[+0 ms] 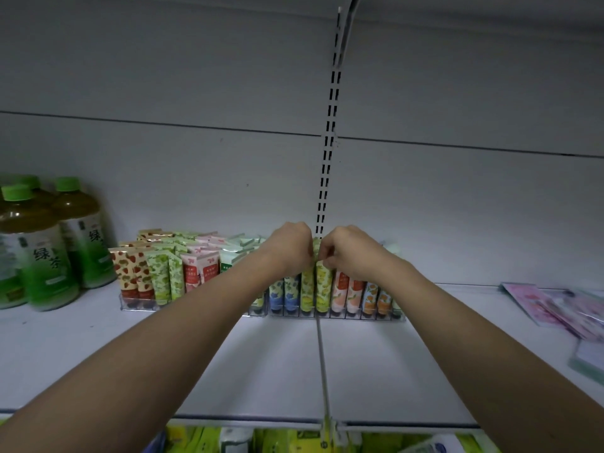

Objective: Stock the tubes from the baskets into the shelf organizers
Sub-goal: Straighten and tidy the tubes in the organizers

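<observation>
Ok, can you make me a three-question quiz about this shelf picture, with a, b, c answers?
1. Where do the green tea bottles stand?
a) left of the tubes
b) right of the tubes
c) on the shelf above

2. What colour are the bottle caps?
a) red
b) green
c) white

3. What are the two hands doing?
a) hanging idle
b) lifting a bottle
c) both pinching the tops of the yellow tubes

Answers: 1 a, the bottles are at the far left of the shelf. 2 b, each cap is bright green. 3 c, the left hand and right hand meet, fingers curled, over the clear organizer.
</observation>
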`<state>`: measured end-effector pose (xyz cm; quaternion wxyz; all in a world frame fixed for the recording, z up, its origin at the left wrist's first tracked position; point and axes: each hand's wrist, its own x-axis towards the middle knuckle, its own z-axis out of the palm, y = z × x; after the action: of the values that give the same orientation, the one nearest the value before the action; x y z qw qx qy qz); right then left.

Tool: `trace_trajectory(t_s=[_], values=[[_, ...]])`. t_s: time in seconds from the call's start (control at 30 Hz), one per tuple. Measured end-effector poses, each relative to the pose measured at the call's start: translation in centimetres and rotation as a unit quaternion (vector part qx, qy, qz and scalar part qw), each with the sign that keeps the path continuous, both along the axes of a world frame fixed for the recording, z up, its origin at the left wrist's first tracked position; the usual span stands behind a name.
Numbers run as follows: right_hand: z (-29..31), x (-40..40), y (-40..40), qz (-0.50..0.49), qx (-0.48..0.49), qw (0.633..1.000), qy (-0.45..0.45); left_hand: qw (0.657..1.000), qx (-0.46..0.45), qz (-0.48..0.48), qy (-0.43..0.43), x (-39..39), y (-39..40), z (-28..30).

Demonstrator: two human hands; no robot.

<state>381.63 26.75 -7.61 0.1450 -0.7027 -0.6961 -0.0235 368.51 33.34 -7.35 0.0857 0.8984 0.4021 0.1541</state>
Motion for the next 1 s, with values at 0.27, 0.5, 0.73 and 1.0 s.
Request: trace_trajectory(t_s=[0.27, 0.5, 0.73, 1.0], values=[[-0.3, 0.7, -0.6, -0.015, 0.014, 0.998, 0.058, 0.999, -0.029, -0.017, -0.022, -0.3, -0.3, 0.1], [0.0, 0.9, -0.7, -0.02, 0.01, 0.998, 0.05, 0.999, -0.026, -0.02, -0.036, 0.0, -0.5, 0.0], [3.6, 1.6, -0.7, -0.007, 0.052, 0.996, 0.076, 0.991, -0.012, -0.013, -0.135, -3.4, 1.2, 3.5], [5.7, 1.2, 1.6, 0.008, 0.071, 0.992, 0.105, 0.991, -0.015, 0.0, -0.132, -7.0, 4.2, 4.0]])
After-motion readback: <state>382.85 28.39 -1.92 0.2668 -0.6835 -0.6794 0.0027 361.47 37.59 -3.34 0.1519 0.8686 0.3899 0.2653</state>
